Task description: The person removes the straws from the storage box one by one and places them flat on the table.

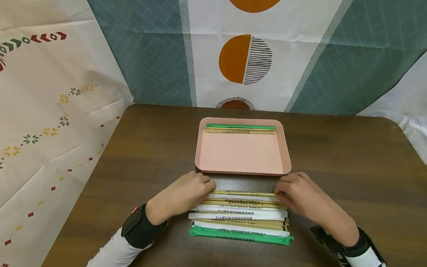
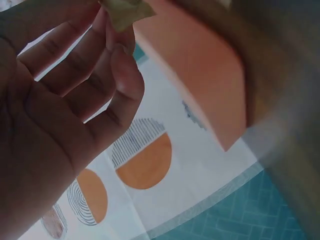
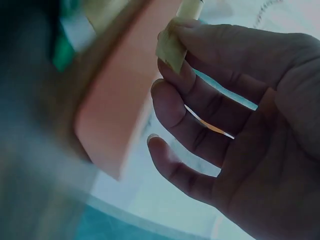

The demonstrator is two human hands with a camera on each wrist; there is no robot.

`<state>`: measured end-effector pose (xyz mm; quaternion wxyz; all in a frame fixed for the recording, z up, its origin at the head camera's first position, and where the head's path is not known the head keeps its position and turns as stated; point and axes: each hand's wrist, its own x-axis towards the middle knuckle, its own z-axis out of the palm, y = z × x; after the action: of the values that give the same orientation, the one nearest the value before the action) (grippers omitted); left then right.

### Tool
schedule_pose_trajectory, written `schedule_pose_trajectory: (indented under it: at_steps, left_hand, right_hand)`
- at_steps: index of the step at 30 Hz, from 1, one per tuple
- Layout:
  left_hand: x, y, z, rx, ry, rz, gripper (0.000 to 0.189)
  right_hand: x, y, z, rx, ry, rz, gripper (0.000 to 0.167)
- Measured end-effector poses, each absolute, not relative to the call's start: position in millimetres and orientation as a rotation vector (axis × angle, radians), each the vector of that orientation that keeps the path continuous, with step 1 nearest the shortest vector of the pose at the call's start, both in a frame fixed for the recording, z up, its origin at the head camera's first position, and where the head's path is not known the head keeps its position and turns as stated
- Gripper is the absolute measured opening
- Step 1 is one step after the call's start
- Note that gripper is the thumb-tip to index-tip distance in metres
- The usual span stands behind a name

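Both hands pinch one tan paper-wrapped straw [image 1: 245, 193] by its two ends, at the far side of a row of wrapped straws. My left hand [image 1: 186, 193] has the left end; its tan wrapper tip [image 2: 127, 14] shows between thumb and fingers in the left wrist view. The right hand [image 1: 308, 196] grips the other end, where the wrapper tip [image 3: 172, 52] sticks out past the thumb. Nearer lie several tan and white wrapped straws [image 1: 238, 216], with a green one [image 1: 240, 236] at the near edge, all roughly parallel and printed with dark lettering.
A shallow pink tray [image 1: 243, 155] stands just beyond the hands on the brown wooden table [image 1: 153, 148]. Along its far wall lie a green wrapped straw [image 1: 240, 127] and tan wrapped straws [image 1: 238, 131]. Patterned cloth [image 1: 160, 55] hangs behind the table.
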<state>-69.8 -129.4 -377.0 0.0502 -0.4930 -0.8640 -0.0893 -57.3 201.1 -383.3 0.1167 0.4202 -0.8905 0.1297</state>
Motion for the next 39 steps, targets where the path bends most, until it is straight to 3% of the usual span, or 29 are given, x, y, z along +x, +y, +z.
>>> schedule_pose_trajectory:
  at_steps: [11, 20, 39]
  left_hand:
    - [-50.5, -129.1, -397.3, -1.464, -2.601, -0.179, 0.019]
    - [-49.9, -129.2, -400.6, -1.432, -2.608, -0.129, 0.009]
    - [-58.1, -130.0, -381.8, -1.395, -2.578, -0.241, 0.016]
  right_hand:
    - [-38.1, 196.8, -402.9, 1.244, -2.628, 0.280, 0.028]
    - [-34.4, 193.0, -402.5, 1.239, -2.667, 0.270, 0.026]
    - [-41.9, 201.1, -393.0, 1.254, -2.683, 0.393, 0.025]
